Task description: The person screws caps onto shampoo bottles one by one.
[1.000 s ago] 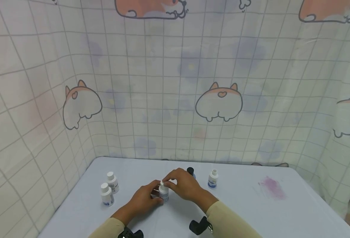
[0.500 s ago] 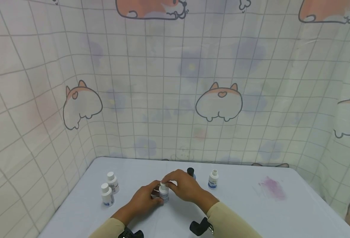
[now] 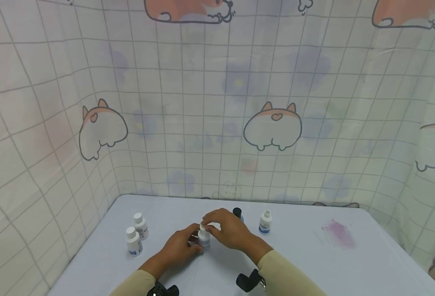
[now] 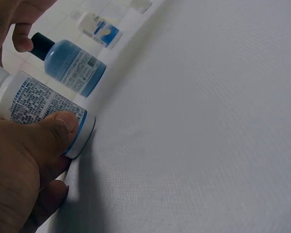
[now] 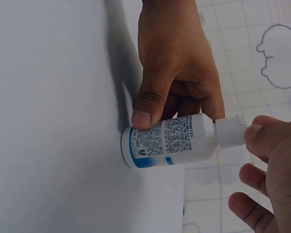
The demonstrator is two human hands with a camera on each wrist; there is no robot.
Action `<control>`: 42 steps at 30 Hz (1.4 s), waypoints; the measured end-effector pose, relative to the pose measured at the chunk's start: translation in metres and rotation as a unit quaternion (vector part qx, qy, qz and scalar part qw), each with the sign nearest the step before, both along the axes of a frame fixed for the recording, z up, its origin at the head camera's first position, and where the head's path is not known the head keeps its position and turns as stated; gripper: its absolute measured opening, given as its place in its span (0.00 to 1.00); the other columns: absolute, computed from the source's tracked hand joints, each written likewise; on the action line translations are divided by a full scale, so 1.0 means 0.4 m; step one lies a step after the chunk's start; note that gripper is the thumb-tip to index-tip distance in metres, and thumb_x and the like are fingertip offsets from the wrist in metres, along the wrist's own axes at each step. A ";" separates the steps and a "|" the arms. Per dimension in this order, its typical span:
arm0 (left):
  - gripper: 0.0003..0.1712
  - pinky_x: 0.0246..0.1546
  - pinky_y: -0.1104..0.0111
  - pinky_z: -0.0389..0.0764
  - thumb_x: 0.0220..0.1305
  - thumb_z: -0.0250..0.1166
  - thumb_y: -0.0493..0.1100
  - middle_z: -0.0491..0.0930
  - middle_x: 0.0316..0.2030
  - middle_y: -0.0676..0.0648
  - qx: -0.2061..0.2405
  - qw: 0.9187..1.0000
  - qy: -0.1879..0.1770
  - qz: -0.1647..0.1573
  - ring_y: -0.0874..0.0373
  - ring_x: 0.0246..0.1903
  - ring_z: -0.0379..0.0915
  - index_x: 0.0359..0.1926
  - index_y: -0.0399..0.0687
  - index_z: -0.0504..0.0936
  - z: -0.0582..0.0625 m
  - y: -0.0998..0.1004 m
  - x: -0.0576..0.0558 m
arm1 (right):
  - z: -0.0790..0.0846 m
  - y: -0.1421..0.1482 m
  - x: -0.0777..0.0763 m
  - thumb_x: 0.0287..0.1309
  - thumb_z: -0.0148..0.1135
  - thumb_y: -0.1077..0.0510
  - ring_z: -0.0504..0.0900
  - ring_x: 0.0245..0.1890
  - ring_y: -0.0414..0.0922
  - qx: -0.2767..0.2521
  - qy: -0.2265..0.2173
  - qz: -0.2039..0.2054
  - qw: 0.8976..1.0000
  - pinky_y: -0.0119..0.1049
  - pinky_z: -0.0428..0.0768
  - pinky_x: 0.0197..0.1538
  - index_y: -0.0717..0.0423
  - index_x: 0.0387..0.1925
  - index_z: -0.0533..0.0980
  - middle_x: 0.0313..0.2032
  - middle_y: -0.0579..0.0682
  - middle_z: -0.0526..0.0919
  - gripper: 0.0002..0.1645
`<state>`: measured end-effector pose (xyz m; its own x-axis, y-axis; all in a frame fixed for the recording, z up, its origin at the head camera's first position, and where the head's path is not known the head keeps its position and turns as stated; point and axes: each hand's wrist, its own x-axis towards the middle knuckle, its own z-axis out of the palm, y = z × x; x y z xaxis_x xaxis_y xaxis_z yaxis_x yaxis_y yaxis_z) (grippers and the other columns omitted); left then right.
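My left hand (image 3: 178, 248) grips the body of a small white bottle (image 3: 204, 241) with a blue-edged printed label. The bottle stands upright on the table, the thumb pressing its label side in the left wrist view. From above, my right hand (image 3: 228, 231) pinches the bottle's white cap (image 5: 230, 131) between thumb and forefinger. Its other fingers stay off the bottle in the right wrist view. Just behind that hand is a blue bottle (image 4: 72, 68) with a black cap, mostly hidden in the head view. An uncapped white bottle (image 3: 264, 224) stands to its right.
Two white capped bottles (image 3: 134, 243) (image 3: 141, 227) stand close together on the left of the white table (image 3: 299, 263). A pink stain (image 3: 338, 234) marks the right side. A patterned, gridded curtain (image 3: 202, 123) encloses the back and sides.
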<state>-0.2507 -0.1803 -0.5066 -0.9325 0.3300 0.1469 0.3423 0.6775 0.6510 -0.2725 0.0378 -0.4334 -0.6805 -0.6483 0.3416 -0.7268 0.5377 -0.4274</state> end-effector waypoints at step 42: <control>0.34 0.49 0.55 0.83 0.60 0.77 0.45 0.84 0.54 0.47 0.001 1.000 0.009 -0.010 0.54 0.49 0.84 0.65 0.54 0.74 -0.001 -0.005 -0.007 | 0.004 -0.005 0.011 0.68 0.67 0.56 0.79 0.57 0.40 0.051 0.013 -0.021 0.998 0.38 0.80 0.56 0.42 0.52 0.85 0.52 0.37 0.84 0.13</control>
<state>-0.2533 -0.1823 -0.5071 -0.9230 0.3480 0.1640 0.3671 0.6691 0.6461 -0.2681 0.0356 -0.4319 -0.6999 -0.6510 0.2937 -0.7125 0.6083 -0.3497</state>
